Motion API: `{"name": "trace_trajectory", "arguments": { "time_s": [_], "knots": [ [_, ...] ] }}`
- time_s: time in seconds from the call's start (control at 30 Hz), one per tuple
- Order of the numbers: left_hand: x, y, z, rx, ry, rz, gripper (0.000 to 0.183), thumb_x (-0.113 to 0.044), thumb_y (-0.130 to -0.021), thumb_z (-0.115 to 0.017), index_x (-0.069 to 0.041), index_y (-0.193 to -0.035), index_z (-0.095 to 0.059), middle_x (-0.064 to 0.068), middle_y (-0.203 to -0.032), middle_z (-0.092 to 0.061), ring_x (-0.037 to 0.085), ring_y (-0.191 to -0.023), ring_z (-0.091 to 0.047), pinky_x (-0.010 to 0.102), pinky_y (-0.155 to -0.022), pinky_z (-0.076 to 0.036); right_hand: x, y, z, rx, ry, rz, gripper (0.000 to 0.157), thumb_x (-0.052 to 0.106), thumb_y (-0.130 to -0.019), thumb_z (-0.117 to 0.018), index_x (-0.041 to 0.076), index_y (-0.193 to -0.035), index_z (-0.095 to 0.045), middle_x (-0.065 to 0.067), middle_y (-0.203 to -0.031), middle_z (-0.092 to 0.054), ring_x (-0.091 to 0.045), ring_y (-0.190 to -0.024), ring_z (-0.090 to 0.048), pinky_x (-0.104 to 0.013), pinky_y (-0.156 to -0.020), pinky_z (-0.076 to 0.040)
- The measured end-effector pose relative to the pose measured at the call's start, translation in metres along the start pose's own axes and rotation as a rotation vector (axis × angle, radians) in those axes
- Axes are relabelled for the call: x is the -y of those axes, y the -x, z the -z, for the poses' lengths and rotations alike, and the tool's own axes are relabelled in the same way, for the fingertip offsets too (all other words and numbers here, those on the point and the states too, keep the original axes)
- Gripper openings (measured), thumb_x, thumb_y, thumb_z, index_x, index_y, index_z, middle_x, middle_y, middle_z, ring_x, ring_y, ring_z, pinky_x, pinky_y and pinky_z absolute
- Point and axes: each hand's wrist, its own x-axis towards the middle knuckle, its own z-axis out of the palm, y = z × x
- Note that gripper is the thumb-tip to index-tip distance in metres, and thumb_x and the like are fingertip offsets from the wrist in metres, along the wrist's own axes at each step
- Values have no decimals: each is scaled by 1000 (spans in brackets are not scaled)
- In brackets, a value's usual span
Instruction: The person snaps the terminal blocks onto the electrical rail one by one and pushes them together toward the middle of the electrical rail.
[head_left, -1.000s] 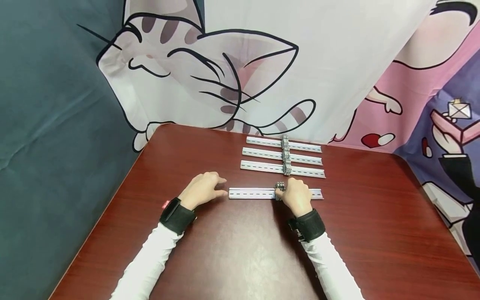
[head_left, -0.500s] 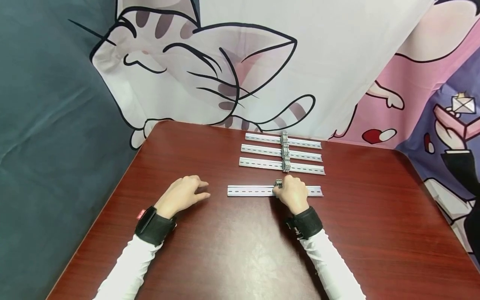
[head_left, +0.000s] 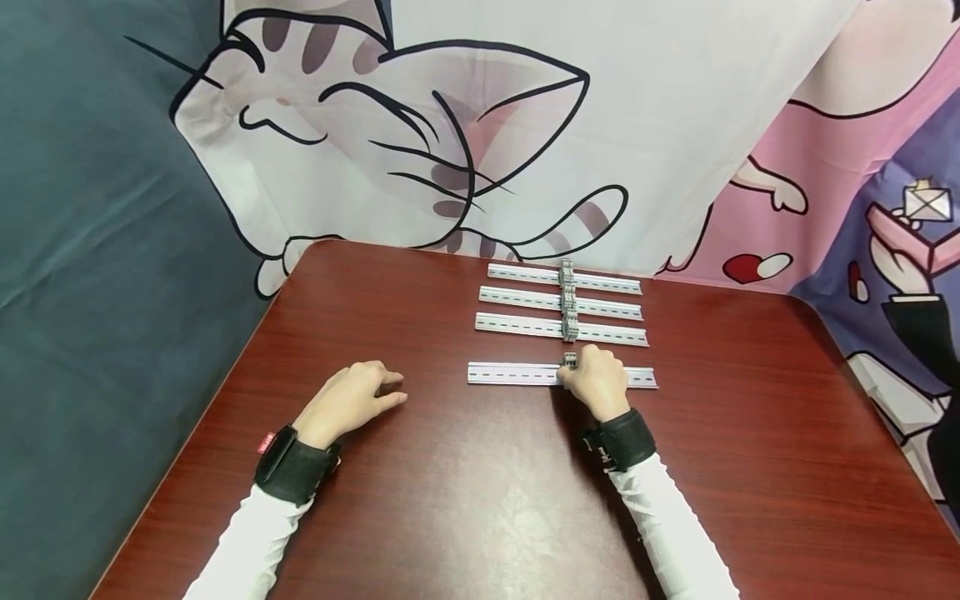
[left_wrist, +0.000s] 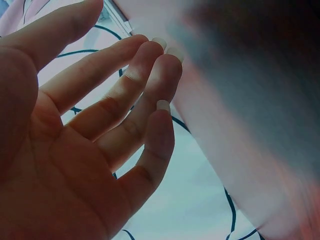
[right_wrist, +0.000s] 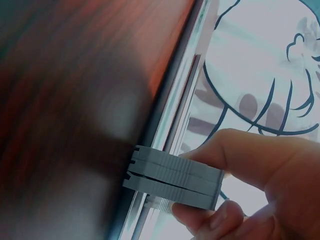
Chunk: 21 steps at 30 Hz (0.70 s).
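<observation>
My right hand (head_left: 597, 383) pinches a stack of grey terminal blocks (right_wrist: 172, 175) between thumb and fingers. The blocks sit across a silver slotted DIN rail (head_left: 513, 374), nearest of those on the table, and right of its middle. In the right wrist view, a dark gap splits the stack, and the rail runs beneath it. My left hand (head_left: 348, 404) hovers low over the table, left of the rail's end and apart from it. Its fingers are relaxed and hold nothing, as the left wrist view shows.
Behind the near rail, three more DIN rails (head_left: 517, 322) lie roughly parallel, each with grey terminal blocks (head_left: 570, 325) across its middle. The brown table (head_left: 450, 500) ends at a printed cloth (head_left: 675, 167) at the back and a teal cloth (head_left: 90, 250) on the left.
My left hand has drawn away leftward from the rail's end. Lately the near rail has shifted slightly right along with my right hand, which keeps its pinch on the terminal blocks.
</observation>
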Motion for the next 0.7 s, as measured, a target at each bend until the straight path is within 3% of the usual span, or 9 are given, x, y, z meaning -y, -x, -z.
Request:
{"name": "trace_trajectory", "arguments": {
  "time_s": [0.17, 0.4, 0.7],
  "knots": [
    [0, -1, -5, -4, 7, -5, 38, -29, -89, -67, -2, -117, -69, 10, -105, -71, 22, -91, -66, 40, -78, -51, -1, -4, 2, 12, -7, -18, 40, 22, -74, -64, 17, -52, -31, 4, -57, -29, -23, -56, -43, -36, -43, -32],
    [0, 0, -5, 3, 9, 6, 38, -28, -90, -67, -2, -117, -69, 11, -105, -71, 21, -90, -66, 39, -76, -51, 1, -12, 2, -14, 13, -28, 40, 26, -75, -66, 16, -51, -36, -11, -60, -56, -36, -63, -61, -43, -45, -40],
    [-8, -1, -7, 10, 11, -7, 37, -28, -90, -67, -3, -117, -69, 11, -106, -71, 19, -88, -65, 36, -76, -51, 0, -20, 0, -15, 11, -23, 38, 27, -75, -69, 15, -52, -41, -6, -59, -51, -31, -60, -58, -40, -45, -40]
  ]
}}
